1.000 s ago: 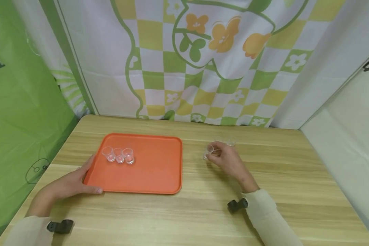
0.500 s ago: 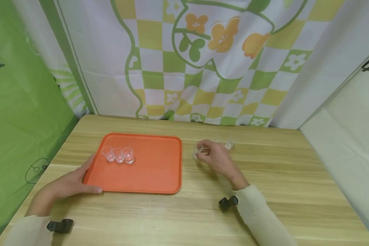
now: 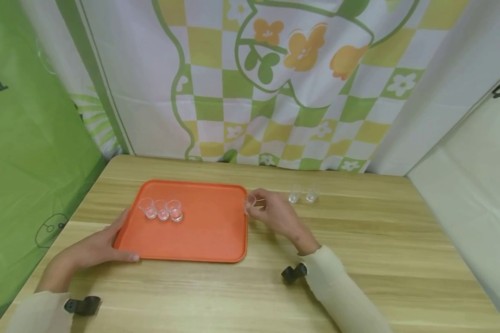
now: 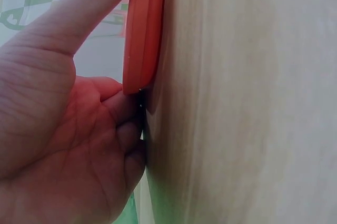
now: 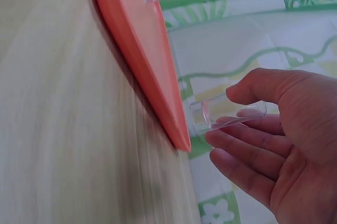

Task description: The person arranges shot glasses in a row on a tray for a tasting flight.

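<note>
My right hand [image 3: 277, 212] pinches a small clear shot glass [image 3: 249, 203] between thumb and fingers, at the right rim of an orange tray [image 3: 208, 231]. In the right wrist view the held shot glass [image 5: 224, 112] appears just off the tray's raised rim [image 5: 152, 81]. My left hand [image 3: 96, 247] holds the tray's near left corner, the thumb along the front edge and the fingers at the left side. From the left wrist, the hand [image 4: 68, 129] shows its fingers bent against the tray's side [image 4: 143, 39]. Three shot glasses [image 3: 162, 210] stand in a row on the tray's left part.
Two more shot glasses stand on the wooden table [image 3: 358, 240] behind and right of my right hand: one shot glass [image 3: 294, 194] beside another shot glass [image 3: 312, 194]. A patterned curtain [image 3: 275, 115] hangs along the table's back edge.
My right hand has carried the shot glass leftward from the table to the tray's right rim. The two shot glasses behind it now show fully. My left hand and the tray stay put.
</note>
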The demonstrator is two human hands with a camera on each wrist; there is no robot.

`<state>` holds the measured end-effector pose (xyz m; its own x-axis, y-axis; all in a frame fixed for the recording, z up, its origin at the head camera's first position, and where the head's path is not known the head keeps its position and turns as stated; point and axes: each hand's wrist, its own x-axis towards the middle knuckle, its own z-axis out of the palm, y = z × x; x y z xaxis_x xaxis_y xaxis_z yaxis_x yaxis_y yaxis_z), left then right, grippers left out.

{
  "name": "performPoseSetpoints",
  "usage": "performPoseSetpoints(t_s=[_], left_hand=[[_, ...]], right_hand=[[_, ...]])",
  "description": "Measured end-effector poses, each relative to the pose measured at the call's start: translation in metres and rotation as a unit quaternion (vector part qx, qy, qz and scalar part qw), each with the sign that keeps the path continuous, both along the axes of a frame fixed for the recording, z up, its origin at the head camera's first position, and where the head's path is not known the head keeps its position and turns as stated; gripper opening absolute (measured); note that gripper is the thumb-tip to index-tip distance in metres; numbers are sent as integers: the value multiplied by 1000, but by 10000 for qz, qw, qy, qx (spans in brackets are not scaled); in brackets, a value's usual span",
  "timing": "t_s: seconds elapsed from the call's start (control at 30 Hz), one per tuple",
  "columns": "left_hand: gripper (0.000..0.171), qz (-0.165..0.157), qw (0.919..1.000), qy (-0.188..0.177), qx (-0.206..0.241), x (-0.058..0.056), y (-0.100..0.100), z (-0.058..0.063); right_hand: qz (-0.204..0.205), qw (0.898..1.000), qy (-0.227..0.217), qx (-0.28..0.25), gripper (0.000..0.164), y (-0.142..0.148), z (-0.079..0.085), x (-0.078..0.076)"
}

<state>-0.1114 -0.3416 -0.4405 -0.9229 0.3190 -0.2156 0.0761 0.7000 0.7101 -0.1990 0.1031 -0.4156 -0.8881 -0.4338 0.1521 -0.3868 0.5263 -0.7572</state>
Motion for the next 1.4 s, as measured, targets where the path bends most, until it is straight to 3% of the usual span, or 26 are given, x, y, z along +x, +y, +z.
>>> performPoseSetpoints(t_s=[0.67, 1.4], left_hand=[[127, 3, 10000, 10, 50, 1, 1, 2], [127, 23, 10000, 40, 57, 1, 1, 1]], right_hand=[[813, 9966, 99, 111, 15, -60, 2, 6], [1099, 9936, 116, 218, 24, -98, 0, 4]])
